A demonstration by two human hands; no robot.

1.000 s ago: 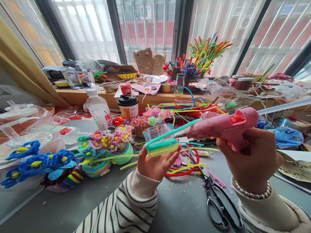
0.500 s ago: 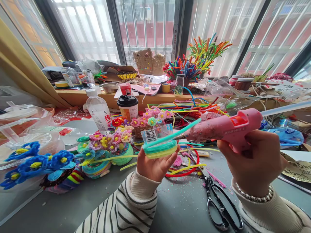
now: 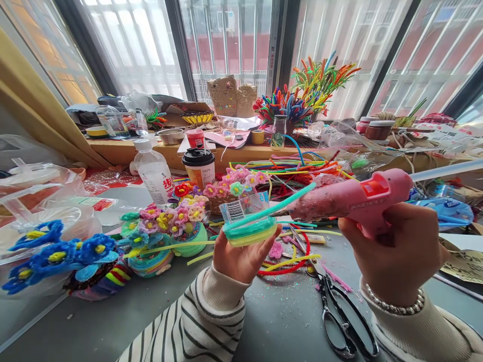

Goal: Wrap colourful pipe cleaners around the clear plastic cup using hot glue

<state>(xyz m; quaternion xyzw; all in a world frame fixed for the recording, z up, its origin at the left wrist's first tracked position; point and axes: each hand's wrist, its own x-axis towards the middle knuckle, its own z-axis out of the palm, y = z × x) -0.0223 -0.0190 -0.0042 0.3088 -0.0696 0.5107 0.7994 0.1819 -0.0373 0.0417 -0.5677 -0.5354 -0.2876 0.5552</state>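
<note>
My left hand point(image 3: 239, 256) holds up a small clear plastic cup wrapped with yellow and teal pipe cleaners point(image 3: 251, 232), its fingers around the base. One loose teal end point(image 3: 298, 197) sticks out to the upper right. In my right hand point(image 3: 400, 251) is a pink hot glue gun point(image 3: 358, 198), its nozzle pointing left beside the teal coil; whether the tip touches is hard to make out. A clear glue stick point(image 3: 449, 171) juts from its back. Below lie black-handled scissors point(image 3: 345, 322) on the grey table.
Pipe-cleaner flower pots point(image 3: 151, 251) and blue flowers point(image 3: 56, 256) stand at left. Behind are a water bottle point(image 3: 153, 171), a lidded coffee cup point(image 3: 198, 168) and a pile of pipe cleaners point(image 3: 294, 168). A red pipe cleaner point(image 3: 287, 271) and scraps lie beyond my left hand.
The glue gun and the wrapped cup have shifted very slightly to the right in view. Both hands keep their hold.
</note>
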